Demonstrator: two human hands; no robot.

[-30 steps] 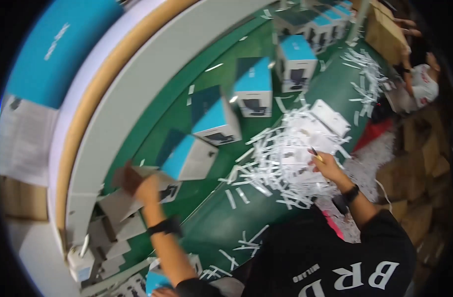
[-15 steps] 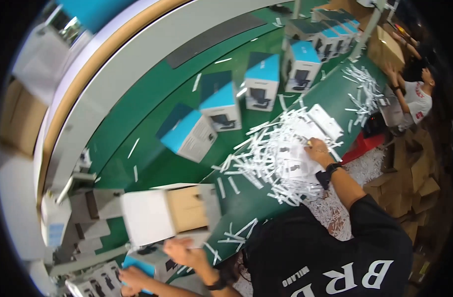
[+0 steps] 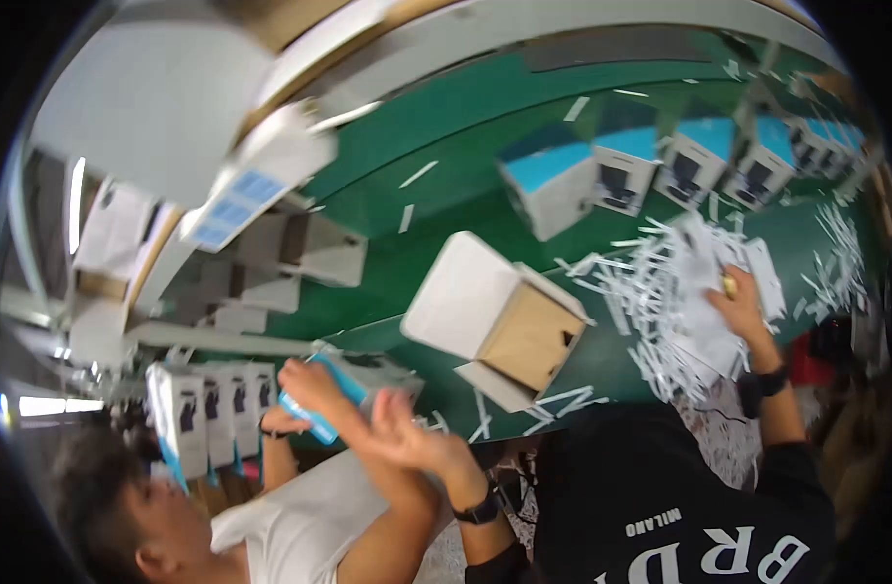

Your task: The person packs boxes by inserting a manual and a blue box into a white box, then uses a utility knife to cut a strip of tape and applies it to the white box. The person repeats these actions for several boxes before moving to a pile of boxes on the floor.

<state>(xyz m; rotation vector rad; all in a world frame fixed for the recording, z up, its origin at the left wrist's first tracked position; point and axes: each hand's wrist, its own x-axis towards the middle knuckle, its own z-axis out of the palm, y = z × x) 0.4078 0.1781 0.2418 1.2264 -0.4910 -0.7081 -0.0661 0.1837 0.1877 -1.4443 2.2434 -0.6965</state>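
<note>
My left hand [image 3: 407, 435] is raised at the table's near edge with its fingers extended and nothing in it. It is close to a co-worker's forearm and a blue-and-white box. To the right of it an open carton [image 3: 536, 336] stands with its white lid up and a brown cardboard insert inside. My right hand [image 3: 743, 304] is closed, with a small yellow thing [image 3: 728, 284] at its fingertips, too small to name. Beneath it are white printed sheets or bags [image 3: 697, 321], lying on a heap of shredded paper strips [image 3: 650, 302].
A co-worker in white at the left has a hand [image 3: 310, 389] on the blue-and-white box [image 3: 368, 372]. Several boxes [image 3: 694, 161] stand in a row along the green table [image 3: 368, 243]. More boxes [image 3: 212, 409] are lined up at the left. A shelf edge [image 3: 261, 165] hangs above.
The view has swung left, so the table's things appear farther right and the co-worker has come into sight. My right hand stays at the paper heap with the yellow thing; my left hand stays raised.
</note>
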